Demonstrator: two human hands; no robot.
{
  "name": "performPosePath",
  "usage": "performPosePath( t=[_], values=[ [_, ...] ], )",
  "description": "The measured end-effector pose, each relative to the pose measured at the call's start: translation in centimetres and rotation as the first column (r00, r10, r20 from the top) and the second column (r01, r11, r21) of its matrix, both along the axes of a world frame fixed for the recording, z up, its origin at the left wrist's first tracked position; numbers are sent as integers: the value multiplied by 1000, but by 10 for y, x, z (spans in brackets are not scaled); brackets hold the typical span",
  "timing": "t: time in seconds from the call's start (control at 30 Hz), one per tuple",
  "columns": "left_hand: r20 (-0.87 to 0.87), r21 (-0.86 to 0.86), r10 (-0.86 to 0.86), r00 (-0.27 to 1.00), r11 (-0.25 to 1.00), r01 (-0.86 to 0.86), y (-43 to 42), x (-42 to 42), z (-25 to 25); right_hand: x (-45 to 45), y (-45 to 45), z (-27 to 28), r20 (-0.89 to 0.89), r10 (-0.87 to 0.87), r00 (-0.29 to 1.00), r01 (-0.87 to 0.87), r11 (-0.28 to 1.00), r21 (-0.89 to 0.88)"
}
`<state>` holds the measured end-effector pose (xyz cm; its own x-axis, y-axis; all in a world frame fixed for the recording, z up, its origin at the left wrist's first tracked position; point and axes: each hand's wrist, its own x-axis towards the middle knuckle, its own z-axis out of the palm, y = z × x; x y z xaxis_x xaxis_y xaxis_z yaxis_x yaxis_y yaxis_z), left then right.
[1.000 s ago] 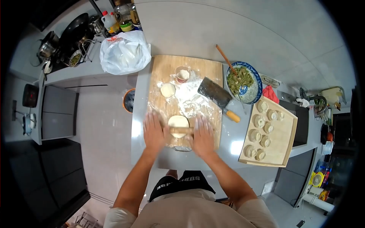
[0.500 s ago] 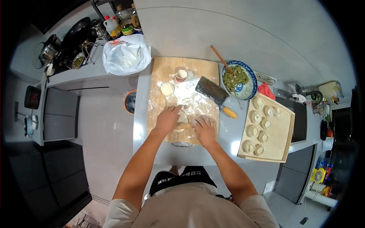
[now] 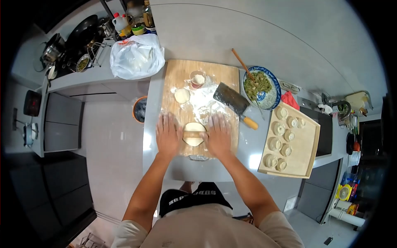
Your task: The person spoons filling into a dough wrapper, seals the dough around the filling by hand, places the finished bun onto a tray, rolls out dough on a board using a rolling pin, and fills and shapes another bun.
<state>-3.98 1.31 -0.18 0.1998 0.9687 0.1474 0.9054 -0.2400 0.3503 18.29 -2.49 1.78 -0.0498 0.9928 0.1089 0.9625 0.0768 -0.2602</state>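
Note:
A round, flat dough wrapper (image 3: 193,142) lies on the wooden board (image 3: 223,72) near its front edge. Across its middle rests a wooden rolling pin (image 3: 193,134). My left hand (image 3: 168,134) is flat over the pin's left end, fingers stretched forward. On the other end my right hand (image 3: 218,134) lies likewise, palm down with fingers extended; both hands hide the pin's ends. Further back on the board are a pale dough piece (image 3: 182,96), a small cup (image 3: 197,79) with white contents, and scattered flour (image 3: 203,101).
A cleaver (image 3: 230,98) with a yellow handle lies across the board's right edge. Behind it stands a patterned bowl (image 3: 271,97) of green filling with a wooden stick. A tray (image 3: 302,153) at right holds several shaped dough pieces. A white plastic bag (image 3: 137,58) sits back left.
My hands have moved apart and flattened, with fingers now pointing forward over the pin's ends. More of the dough wrapper shows between them.

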Motion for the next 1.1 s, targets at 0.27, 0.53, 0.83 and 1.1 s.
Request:
performPosePath(
  t=[0.27,0.53,0.83,1.1],
  values=[
    [-32,-76,-34,999,997,31,-18,-7,-3,3,-10,-2,-24,-20,1000,17,992,-123],
    [-47,32,112,993,993,-111,72,20,-2,9,88,-13,14,-98,995,96,990,102],
    [-27,-132,-24,999,991,20,-30,-1,7,6,-3,4,17,-5,1000,7,995,-95],
    [80,-135,-192,978,970,201,29,29,9,28,12,-1,-21,38,999,-39,998,-55]
  ],
)
